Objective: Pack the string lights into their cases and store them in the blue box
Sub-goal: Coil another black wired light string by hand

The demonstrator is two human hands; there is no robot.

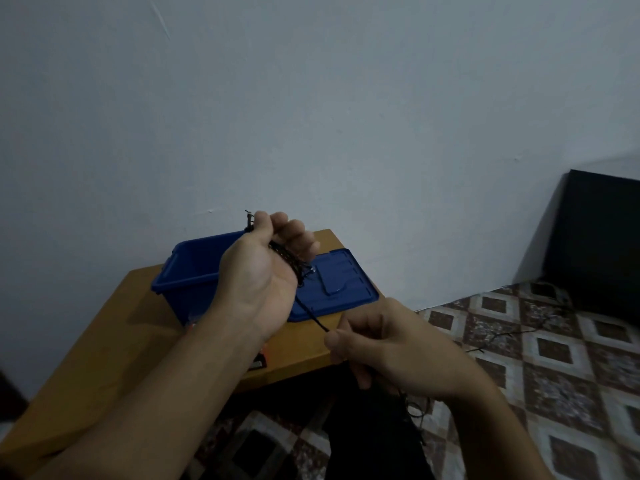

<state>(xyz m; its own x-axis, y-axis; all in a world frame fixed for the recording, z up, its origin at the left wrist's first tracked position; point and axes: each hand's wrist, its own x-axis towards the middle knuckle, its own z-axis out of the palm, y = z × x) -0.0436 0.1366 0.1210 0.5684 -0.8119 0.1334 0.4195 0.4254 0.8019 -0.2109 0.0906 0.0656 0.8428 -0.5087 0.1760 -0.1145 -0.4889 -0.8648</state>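
Note:
My left hand (263, 271) is raised palm-up over the table, and coils of a dark string light (289, 259) are wound around its palm, with the fingers curled over them. A single strand runs down from the coils to my right hand (377, 344), which pinches it between thumb and fingers. More of the string trails below my right hand and across the floor (498, 336). The open blue box (188, 268) stands on the table behind my left hand. Its blue lid (343, 282) lies flat to the right of it.
The wooden table (114, 341) stands against a pale wall. An orange-and-black item (259, 360) peeks out under my left forearm. A black panel (595, 244) leans in the right corner. The floor has patterned brown-and-white tiles (554, 375).

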